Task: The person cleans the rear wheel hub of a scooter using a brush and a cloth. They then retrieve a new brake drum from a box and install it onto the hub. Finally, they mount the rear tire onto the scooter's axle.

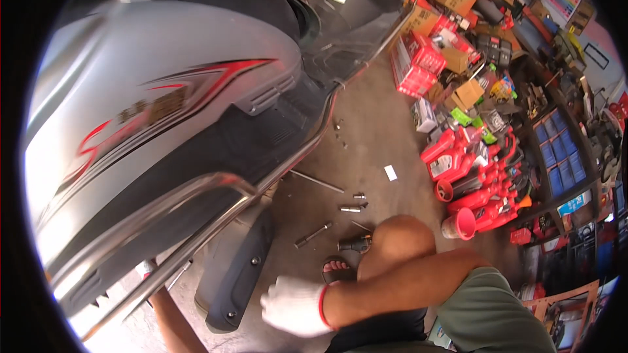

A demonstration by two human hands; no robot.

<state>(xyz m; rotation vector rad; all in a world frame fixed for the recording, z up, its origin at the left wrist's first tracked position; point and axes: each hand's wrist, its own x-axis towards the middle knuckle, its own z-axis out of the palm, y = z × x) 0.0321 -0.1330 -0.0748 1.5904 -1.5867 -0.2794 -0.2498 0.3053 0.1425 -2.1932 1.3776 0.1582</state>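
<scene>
A silver motor scooter (216,39) with red and black stripes fills the left side. My left hand (146,268), in a white glove, reaches up beside its lower side; a chrome guard rail (196,242) hides most of its fingers, so its grip does not show. Close to that hand is a thin shiny rod (178,274). My right hand (294,306), in a white glove with a red cuff, hangs in front of my knee, fingers curled in, with nothing sticking out of it. Just left of it is a dark grey muffler cover (239,271) with bolts.
On the concrete floor lie a long metal bar (317,181), a socket extension (314,235), sockets (351,208), a dark power tool (355,242) and a white card (390,172). Red oil bottles (484,189), boxes (418,62) and crowded shelves (556,150) line the right side.
</scene>
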